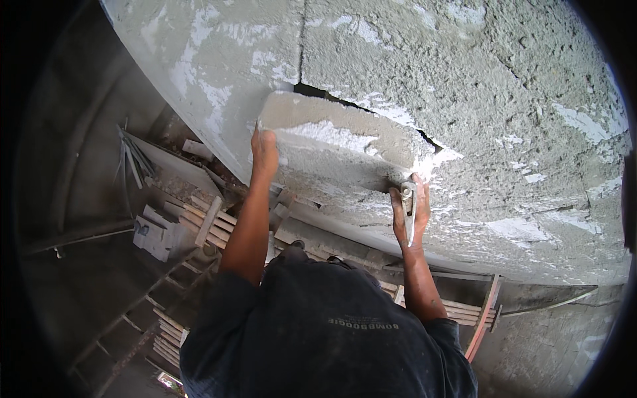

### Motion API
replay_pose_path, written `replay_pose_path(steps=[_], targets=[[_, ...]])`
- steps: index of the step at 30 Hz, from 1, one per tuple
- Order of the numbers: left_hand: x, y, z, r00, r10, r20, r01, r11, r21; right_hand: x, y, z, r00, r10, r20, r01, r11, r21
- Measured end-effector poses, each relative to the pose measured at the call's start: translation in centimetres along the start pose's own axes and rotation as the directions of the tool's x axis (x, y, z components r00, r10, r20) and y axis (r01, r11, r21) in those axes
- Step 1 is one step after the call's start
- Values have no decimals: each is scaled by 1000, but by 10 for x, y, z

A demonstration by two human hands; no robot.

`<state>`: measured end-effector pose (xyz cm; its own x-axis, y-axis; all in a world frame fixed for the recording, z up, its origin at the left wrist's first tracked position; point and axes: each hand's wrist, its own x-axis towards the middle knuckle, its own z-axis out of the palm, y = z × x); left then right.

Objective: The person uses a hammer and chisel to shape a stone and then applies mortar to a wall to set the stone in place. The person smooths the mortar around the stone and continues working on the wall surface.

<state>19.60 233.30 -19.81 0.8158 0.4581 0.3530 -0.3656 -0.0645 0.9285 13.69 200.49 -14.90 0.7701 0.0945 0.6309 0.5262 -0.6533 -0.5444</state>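
Note:
A large grey concrete block (338, 142), smeared with wet mortar, rests tilted against a rough block wall (504, 93), just below a dark gap in the joint. My left hand (264, 151) grips the block's left end. At the block's lower right corner, my right hand (411, 215) holds a small metal trowel (407, 209), blade pointing down, and presses against the corner. My dark shirt fills the lower middle of the view.
Wooden scaffold planks (199, 215) lie below my left arm, with pale blocks (156, 233) and a bundle of thin rods (136, 156) beside them. A ladder-like frame (133, 312) drops away lower left. More slats and a reddish bar (484, 318) sit lower right.

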Motion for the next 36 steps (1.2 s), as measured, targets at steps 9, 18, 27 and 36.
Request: replay_pose_path(steps=[9,18,27,36], targets=[[0,12,-3,999,25,40,-29,996,89,2,-5,3,997,-71,-6,70,995,-78],[-2,11,-7,993,-28,117,22,998,51,-1,0,-1,995,-60,77,70,989,-129],[-30,15,-13,980,103,168,-87,991,-100,11,3,-11,992,-39,119,49,995,-87],[-77,27,-16,999,-17,-33,17,1000,-2,17,-12,-1,971,67,229,-70,998,4]])
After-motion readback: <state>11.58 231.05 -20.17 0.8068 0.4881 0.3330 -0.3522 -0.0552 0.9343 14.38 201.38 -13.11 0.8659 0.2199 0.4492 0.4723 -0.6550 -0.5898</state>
